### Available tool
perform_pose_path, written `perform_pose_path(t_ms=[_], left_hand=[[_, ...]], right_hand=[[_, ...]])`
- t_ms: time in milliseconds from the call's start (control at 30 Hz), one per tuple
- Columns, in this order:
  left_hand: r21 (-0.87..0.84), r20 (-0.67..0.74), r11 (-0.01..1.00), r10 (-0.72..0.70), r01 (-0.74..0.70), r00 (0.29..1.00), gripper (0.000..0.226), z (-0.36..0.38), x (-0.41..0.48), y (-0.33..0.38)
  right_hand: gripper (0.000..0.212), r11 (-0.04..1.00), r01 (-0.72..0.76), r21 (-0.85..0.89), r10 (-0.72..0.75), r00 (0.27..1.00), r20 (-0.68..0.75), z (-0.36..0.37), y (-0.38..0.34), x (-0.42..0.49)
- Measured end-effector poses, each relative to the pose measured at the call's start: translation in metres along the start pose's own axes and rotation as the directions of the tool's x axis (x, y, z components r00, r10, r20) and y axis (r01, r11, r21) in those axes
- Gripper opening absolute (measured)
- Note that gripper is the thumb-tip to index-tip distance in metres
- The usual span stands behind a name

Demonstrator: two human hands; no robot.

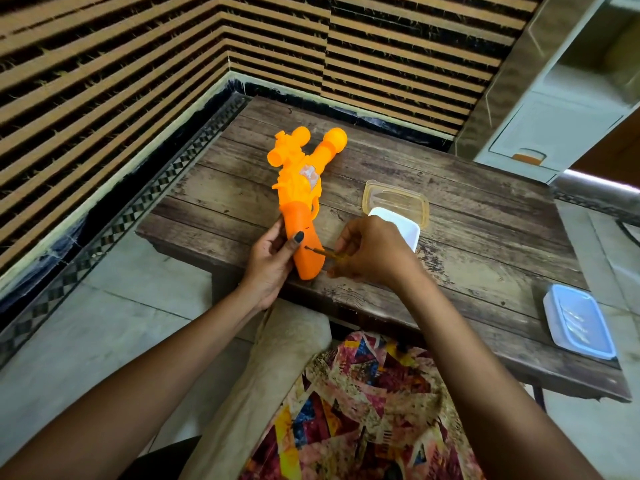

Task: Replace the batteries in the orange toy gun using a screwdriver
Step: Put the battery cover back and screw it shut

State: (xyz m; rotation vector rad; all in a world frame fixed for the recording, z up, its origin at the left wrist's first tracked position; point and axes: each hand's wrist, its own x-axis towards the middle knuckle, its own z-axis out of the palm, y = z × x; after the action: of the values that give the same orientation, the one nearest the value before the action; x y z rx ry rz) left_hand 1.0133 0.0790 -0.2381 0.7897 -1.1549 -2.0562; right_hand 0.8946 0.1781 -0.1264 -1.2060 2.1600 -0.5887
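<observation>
On the head camera I see my left hand (pixel 270 265), fingers curled round the grip of the orange plastic toy gun (pixel 298 188) at the brown plank table's (pixel 467 220) near edge. My right hand (pixel 370 254) pinches a thin yellow-handled screwdriver (pixel 320 252), its tip against that grip.

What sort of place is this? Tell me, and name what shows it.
Probably a room in a home: a worn wood-plank table, a pale tiled floor and a brown striped wall.
</observation>
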Motion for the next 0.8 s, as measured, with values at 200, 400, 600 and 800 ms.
perform_pose_path(t_ms=[200, 400, 600, 800], left_hand=[[-0.016, 0.017, 1.000, 0.008, -0.008, 1.000, 0.126, 0.001, 0.001, 0.000], [-0.014, 0.008, 1.000, 0.006, -0.005, 1.000, 0.129, 0.001, 0.000, 0.000], [-0.008, -0.004, 1.000, 0.008, -0.008, 1.000, 0.126, 0.000, 0.001, 0.000], [-0.016, -0.001, 1.000, -0.001, 0.001, 1.000, 0.124, 0.000, 0.002, 0.000]], right_hand=[[0.028, 0.998, 0.054, -0.034, -0.057, 0.995, -0.086, -0.001, 0.000, 0.003], [0.020, 0.995, 0.045, -0.089, -0.049, 0.998, -0.048, 0.001, 0.000, 0.001], [0.027, 0.988, 0.070, -0.136, -0.075, 0.997, -0.030, 0.007, 0.006, 0.001], [0.013, 0.986, 0.083, -0.147, -0.110, 0.975, -0.191, 0.010, 0.010, -0.002]])
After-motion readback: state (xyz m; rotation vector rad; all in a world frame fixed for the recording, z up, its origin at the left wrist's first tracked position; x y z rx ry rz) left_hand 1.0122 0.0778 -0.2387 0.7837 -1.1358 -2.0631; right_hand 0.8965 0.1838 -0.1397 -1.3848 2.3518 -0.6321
